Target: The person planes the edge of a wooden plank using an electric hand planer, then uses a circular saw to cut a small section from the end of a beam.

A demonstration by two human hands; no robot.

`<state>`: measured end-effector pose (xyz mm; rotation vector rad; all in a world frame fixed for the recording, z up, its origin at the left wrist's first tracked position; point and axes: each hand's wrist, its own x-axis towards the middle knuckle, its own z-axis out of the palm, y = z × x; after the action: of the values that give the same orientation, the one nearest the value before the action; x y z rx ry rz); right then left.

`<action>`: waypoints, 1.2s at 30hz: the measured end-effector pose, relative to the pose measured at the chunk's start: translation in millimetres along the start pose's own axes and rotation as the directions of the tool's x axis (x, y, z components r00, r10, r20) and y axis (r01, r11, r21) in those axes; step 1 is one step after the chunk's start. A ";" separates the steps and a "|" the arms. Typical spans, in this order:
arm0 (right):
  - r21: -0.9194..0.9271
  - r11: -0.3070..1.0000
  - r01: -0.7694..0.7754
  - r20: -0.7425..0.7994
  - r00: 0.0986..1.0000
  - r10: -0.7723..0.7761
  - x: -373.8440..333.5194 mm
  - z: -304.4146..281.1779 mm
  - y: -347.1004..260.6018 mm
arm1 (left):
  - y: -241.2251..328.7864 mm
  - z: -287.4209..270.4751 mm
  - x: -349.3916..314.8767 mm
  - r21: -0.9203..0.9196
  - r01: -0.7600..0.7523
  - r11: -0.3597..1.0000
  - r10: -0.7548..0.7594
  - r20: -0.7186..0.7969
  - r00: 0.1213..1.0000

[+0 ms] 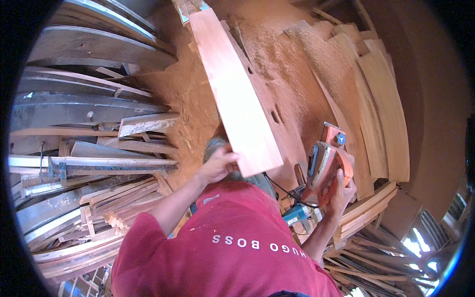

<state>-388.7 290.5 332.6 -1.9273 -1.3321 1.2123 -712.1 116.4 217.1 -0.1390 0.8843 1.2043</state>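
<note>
At the lower edge, red shirt (237,237); teal tool (295,215) just ahead of it, partly hidden. Left hand (215,167) at the pale plank's (237,94) near-left corner, thumb and fingers closed on its edge; grip underneath hidden, can't tell. Right hand (341,192), fingers wrapped around the rear of an orange-and-grey power tool (321,168) with a blue knob, held right of the plank, apart from it. Dark cord (282,187) near the tool. Plank runs lengthwise away from the person, sawdust (183,104) on both sides. Wide boards (391,109) lie further right. Far end: plank meets a bluish-white-edged block (185,11).
</note>
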 end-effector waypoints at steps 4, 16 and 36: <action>0.080 0.993 0.086 0.031 0.996 -0.089 -9.6 -19.1 31.4 | 59.2 79.7 -62.3 -0.309 -0.473 0.825 0.550 0.249 0.797; 0.053 0.986 0.158 0.161 0.973 -0.164 -34.3 -43.2 39.0 | 69.0 165.1 -54.7 -0.222 -0.833 0.506 0.844 -0.072 0.532; 0.050 0.992 0.115 0.211 0.970 -0.123 -18.2 -49.0 75.8 | 58.6 159.3 -45.4 -0.218 -0.848 0.483 0.864 -0.037 0.502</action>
<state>-312.6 247.7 303.4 -1.7029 -1.4990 1.4048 -682.9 190.2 373.9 0.2322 0.7497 2.2599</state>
